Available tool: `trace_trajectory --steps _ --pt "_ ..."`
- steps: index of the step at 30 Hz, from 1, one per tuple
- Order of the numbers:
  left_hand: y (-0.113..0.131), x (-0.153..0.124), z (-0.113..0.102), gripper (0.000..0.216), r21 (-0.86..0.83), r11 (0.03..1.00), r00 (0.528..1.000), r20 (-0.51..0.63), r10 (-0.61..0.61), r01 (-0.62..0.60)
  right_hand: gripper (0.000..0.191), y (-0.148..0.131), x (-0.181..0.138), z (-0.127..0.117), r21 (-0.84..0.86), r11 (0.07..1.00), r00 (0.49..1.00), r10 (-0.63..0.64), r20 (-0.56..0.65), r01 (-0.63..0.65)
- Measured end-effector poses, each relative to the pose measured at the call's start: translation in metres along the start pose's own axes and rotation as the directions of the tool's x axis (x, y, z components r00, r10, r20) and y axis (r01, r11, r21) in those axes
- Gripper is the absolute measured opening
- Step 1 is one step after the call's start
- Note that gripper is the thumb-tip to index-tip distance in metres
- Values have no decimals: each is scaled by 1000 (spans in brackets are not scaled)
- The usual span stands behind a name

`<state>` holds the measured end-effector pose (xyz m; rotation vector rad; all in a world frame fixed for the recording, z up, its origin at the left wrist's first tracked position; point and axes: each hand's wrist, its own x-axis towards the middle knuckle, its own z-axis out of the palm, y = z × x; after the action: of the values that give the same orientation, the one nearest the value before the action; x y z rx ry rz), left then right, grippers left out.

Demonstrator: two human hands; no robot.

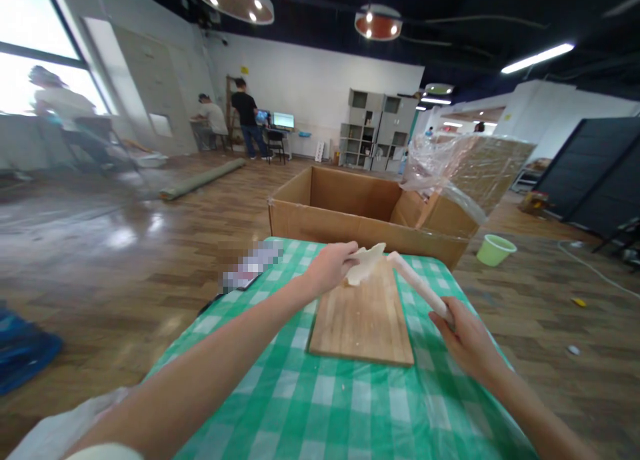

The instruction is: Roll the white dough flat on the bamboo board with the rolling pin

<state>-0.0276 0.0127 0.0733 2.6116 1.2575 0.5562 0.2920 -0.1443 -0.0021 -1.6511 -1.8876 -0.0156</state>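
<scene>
Pinches a thin, ragged pale sheet (369,265) between thumb and fingers of the left hand (327,267), above the far end of a wooden board (363,327); wraps the fingers of the right hand (465,340) around the near end of a pale rod (423,288), with the far tip close to the sheet. Risks tearing the sheet, seemingly soft, by hanging its weight from so small a pinch, or folding it by lowering it unevenly; might also catch it on the rod by swinging right. Rests the board on a green-and-white checked tablecloth (320,407). Faces an open cardboard box (345,227) just beyond the far edge, with a light green bucket (496,250) on the wooden floor at right, a rolled carpet (205,179) at far left, and grey shelving (357,132) by the far wall.
</scene>
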Motion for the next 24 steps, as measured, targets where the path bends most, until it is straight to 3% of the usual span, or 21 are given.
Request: trace_trajectory --steps 2,4,7,10,14,17,19,21,24 --pt "7 -13 4 27 119 989 995 -38 93 -88 26 -8 21 -4 14 1000 998 20 -59 -19" --pt "15 -31 19 33 204 967 988 37 147 -151 28 -19 43 -8 29 998 989 63 -136 -59" --pt "22 -61 43 31 201 921 941 130 312 -333 30 -33 67 -6 84 988 966 146 -213 -130" --pt "15 -81 47 37 93 922 923 126 363 -375 32 -42 76 5 125 982 970 161 -184 -140" --pt "-12 -80 30 32 -16 979 975 94 203 -203 40 -47 76 18 110 988 992 118 -53 -112" --pt "-34 -70 29 30 -156 987 999 -32 28 -33 47 -55 79 24 54 993 994 102 26 -103" --pt "-46 -63 36 31 -312 947 984 -133 -115 69 50 -64 81 28 -24 998 993 63 100 -61" --pt "-54 -59 43 36 -489 862 939 -215 -267 133 54 -75 81 33 -152 988 979 26 204 5" --pt "-58 -61 47 41 -604 791 890 -300 -343 101 57 -88 78 42 -343 935 935 38 352 92"
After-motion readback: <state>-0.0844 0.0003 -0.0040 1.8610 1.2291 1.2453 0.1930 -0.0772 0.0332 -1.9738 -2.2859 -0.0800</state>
